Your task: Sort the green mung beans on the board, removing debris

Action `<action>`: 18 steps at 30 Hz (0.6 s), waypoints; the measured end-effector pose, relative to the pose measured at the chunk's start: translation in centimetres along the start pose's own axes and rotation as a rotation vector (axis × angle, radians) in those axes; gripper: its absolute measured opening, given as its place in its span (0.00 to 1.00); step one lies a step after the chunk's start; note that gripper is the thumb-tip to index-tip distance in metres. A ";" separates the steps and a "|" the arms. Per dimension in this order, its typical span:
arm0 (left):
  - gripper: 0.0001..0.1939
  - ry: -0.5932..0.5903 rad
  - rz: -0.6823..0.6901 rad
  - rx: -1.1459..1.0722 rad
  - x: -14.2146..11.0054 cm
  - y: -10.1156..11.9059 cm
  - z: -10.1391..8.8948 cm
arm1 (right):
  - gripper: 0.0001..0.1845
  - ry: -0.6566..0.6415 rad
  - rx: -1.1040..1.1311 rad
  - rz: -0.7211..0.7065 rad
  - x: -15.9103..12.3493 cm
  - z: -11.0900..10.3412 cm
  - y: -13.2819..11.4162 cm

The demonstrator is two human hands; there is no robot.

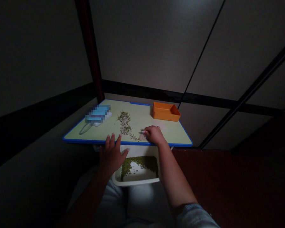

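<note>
My left hand (112, 156) is open, its fingers spread and tips at the front edge of a small table (104, 134), above the left rim of a white tub. My right hand (154, 134) is closed low over the tabletop near the front edge; what its fingers hold, if anything, is hidden. Just left of it, small green grains (124, 118) lie scattered in a loose band running back across the table. Below the edge, the white tub (136, 183) sits by my lap, with many similar green grains (142, 161) mostly along its far side.
An orange open box (166, 115) stands at the back right of the table. At the left lies a blurred blue item (98, 113) with a looped cord (85, 128). The table has a blue raised rim (76, 140). Panelled walls (144, 47) stand behind and at the left.
</note>
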State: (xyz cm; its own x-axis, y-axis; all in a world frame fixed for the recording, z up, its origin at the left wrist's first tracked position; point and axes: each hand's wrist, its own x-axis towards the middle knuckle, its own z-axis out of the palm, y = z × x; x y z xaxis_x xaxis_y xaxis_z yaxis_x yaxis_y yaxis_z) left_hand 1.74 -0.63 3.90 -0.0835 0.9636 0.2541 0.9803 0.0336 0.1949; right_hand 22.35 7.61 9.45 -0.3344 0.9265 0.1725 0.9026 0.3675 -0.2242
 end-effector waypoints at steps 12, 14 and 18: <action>0.36 0.002 0.000 0.003 0.0 -0.1 0.1 | 0.14 0.039 -0.045 0.044 -0.1 0.0 -0.2; 0.36 0.003 -0.002 0.005 0.0 0.0 0.1 | 0.14 0.049 -0.034 0.027 -0.1 0.0 -0.2; 0.35 0.000 -0.001 0.002 0.0 0.0 0.1 | 0.14 0.055 -0.014 -0.005 -0.2 0.0 -0.2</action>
State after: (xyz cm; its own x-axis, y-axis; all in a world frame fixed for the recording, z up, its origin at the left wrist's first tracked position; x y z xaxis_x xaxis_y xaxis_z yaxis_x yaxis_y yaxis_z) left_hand 1.73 -0.59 3.78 -0.0846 0.9635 0.2540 0.9805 0.0352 0.1932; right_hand 22.28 7.37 9.47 -0.3237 0.9187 0.2264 0.9049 0.3704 -0.2095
